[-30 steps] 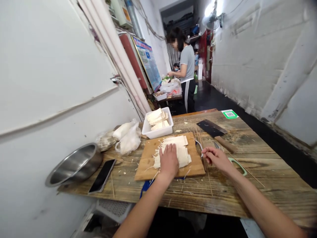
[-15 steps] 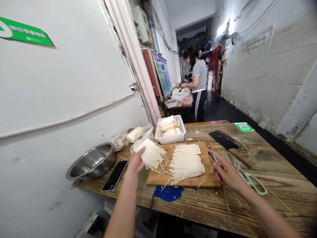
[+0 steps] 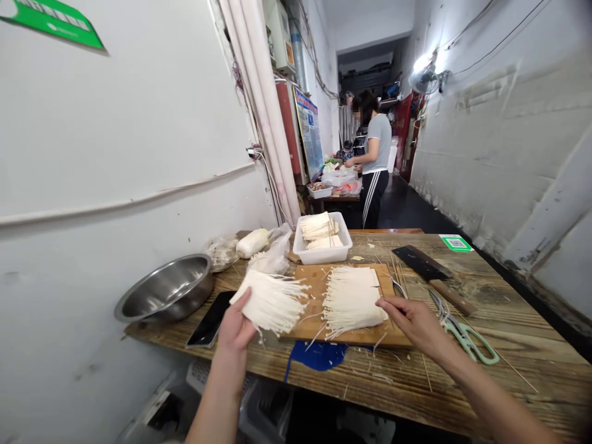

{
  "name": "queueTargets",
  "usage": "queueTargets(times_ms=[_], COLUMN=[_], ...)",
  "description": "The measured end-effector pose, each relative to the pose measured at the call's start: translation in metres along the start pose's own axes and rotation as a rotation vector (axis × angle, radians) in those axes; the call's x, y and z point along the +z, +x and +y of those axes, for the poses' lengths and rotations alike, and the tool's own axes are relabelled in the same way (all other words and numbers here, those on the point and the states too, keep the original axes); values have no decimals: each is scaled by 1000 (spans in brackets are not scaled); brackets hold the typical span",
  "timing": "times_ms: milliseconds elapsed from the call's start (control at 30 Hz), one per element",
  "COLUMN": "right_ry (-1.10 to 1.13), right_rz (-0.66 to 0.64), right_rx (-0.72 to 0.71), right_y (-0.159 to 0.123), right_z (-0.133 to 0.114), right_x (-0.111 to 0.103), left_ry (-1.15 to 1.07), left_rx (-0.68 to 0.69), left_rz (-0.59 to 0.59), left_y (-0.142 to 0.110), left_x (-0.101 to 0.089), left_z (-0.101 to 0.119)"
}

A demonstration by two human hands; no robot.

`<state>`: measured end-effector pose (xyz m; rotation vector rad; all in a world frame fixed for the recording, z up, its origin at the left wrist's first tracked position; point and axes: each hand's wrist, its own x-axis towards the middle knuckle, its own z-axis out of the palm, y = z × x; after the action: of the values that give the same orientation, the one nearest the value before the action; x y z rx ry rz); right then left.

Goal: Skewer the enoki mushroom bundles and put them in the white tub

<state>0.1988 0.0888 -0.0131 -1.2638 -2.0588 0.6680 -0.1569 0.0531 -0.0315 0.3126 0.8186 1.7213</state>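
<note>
My left hand point(image 3: 237, 328) holds a flat bundle of white enoki mushrooms point(image 3: 271, 300) over the left end of the wooden cutting board point(image 3: 324, 330). A second fan of enoki mushrooms point(image 3: 351, 300) lies on the board. My right hand point(image 3: 411, 322) rests at the board's right edge, fingers curled beside that pile and several thin bamboo skewers point(image 3: 396, 274); I cannot make out anything in it.
A white tray point(image 3: 324, 253) of cut mushrooms stands behind the board. A cleaver point(image 3: 428, 268) and green-handled scissors point(image 3: 465, 333) lie to the right. A steel bowl point(image 3: 165, 296), a phone point(image 3: 210, 317) and plastic bags point(image 3: 266, 253) sit left. A person point(image 3: 374, 163) works at a far table.
My left hand lifted a bundle of enoki off the board and carried it left, then lowered it toward me. My right hand moved in to the board's right edge.
</note>
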Motion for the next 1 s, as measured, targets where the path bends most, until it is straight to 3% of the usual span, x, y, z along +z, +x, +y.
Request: queueTargets(times_ms=[67, 167, 333, 467, 600, 733, 833, 900, 1000], right_ry=[-216, -266, -312, -382, -453, -294, -295, -279, -77], right_rz=[54, 84, -49, -133, -25, 112, 287, 329, 209], right_rx=[-135, -261, -200, -279, -384, -433, -371, -276, -61], right_y=[-3, -7, -23, -44, -58, -57, -53, -51, -51], right_z=[-7, -17, -19, -11, -11, -19, -15, -5, 13], right_x=[-4, -15, -33, -38, -35, -50, -75, -92, -105], left_ry=[40, 95, 170, 187, 196, 212, 221, 219, 213], left_rx=[-142, -262, -271, -294, -356, -376, -372, -329, -301], left_rz=[-90, -227, -319, -345, -329, -312, -304, -292, -263], left_y=[-14, -34, -60, -70, -75, -78, -78, -77, -74], left_x=[17, 42, 70, 80, 84, 87, 87, 85, 82], left_z=[-23, -52, -78, -87, -93, -97, -97, -94, -90])
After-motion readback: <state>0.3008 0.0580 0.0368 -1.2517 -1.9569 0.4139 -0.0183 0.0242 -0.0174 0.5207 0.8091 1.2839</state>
